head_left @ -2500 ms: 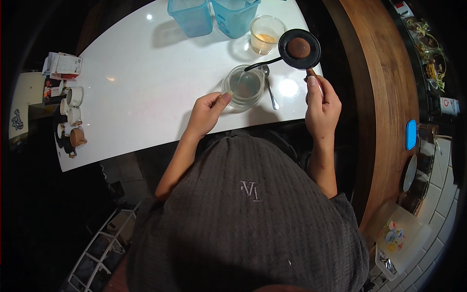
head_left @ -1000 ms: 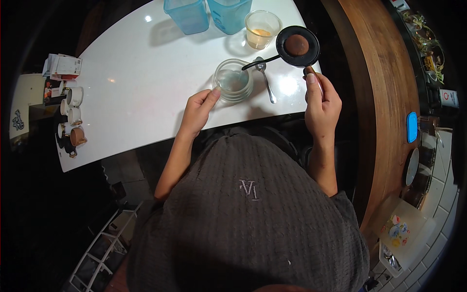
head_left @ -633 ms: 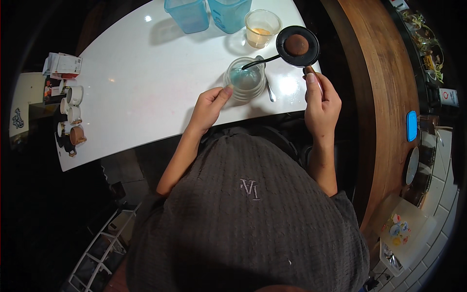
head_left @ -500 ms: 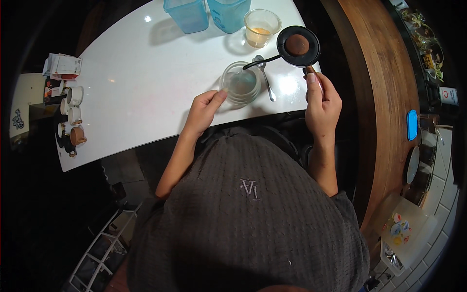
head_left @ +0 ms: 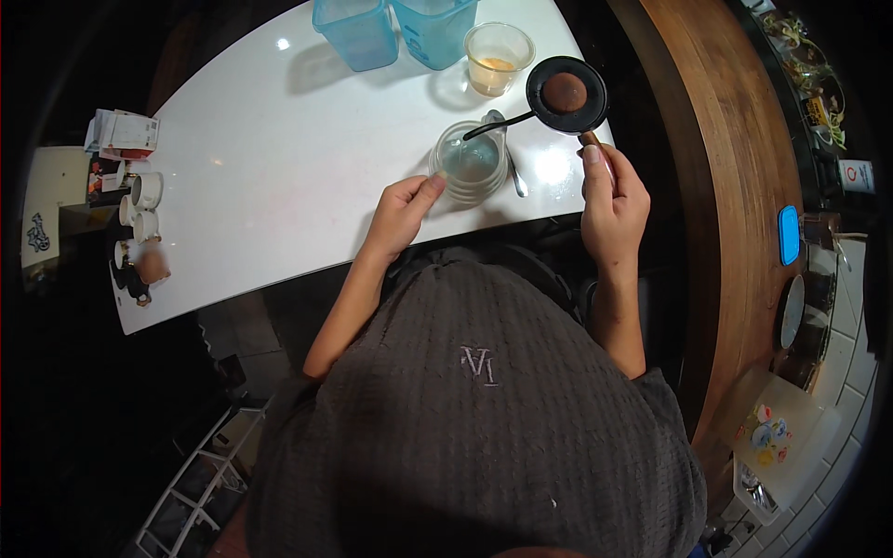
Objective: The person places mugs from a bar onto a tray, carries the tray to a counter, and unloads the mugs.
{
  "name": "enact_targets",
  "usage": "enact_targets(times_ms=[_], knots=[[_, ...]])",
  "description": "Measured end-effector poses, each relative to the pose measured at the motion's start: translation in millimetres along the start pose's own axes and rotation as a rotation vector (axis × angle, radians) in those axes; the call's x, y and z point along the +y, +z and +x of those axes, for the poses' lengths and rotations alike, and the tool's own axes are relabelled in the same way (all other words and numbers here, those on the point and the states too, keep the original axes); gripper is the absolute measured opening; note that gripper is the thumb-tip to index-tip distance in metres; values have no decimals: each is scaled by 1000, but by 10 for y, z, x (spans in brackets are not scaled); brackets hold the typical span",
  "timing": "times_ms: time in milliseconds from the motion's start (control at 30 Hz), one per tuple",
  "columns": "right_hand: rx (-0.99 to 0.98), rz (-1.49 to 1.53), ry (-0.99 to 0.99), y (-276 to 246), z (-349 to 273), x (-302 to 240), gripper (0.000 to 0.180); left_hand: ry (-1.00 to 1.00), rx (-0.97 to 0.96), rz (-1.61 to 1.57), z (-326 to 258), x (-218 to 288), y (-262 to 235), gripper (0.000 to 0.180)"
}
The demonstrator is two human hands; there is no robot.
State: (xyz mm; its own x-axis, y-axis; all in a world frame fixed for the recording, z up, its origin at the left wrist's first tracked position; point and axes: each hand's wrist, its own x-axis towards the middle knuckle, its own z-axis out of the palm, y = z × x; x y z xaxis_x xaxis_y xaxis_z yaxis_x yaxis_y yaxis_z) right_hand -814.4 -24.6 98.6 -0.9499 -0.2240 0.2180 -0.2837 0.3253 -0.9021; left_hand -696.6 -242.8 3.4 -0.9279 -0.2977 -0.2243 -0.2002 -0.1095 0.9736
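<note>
A clear glass bowl (head_left: 470,163) stands on the white table (head_left: 279,167), and my left hand (head_left: 405,209) touches its near left side with the thumb on the rim. My right hand (head_left: 614,200) grips the wooden handle of a small black pan (head_left: 566,95) that holds a round brown patty. A black-handled utensil (head_left: 498,126) reaches from the pan's edge into the bowl. A metal spoon (head_left: 507,153) lies on the table just right of the bowl.
Two blue plastic containers (head_left: 358,33) and a clear cup with orange liquid (head_left: 498,58) stand at the far edge. Small white cups (head_left: 141,200) and packets crowd the table's left end. A curved wooden counter (head_left: 735,186) runs along the right.
The glass bowl has been shifted and turned a little under my left hand. The pan in my right hand has stayed almost in place.
</note>
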Motion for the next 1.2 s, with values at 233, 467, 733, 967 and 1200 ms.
enact_targets(times_ms=[233,467,733,967,1200], knots=[[49,61,74,5,42,168,31,53,-10,49,23,43,69,38],[49,683,480,20,120,535,32,24,55,20,57,-57,-14,38],[96,478,524,144,109,878,36,-9,112,56,76,-55,-164,38],[118,507,469,290,139,1012,40,-24,97,28,109,-127,-256,36],[84,809,546,117,-200,1120,46,-28,106,9,146,-70,-330,43]])
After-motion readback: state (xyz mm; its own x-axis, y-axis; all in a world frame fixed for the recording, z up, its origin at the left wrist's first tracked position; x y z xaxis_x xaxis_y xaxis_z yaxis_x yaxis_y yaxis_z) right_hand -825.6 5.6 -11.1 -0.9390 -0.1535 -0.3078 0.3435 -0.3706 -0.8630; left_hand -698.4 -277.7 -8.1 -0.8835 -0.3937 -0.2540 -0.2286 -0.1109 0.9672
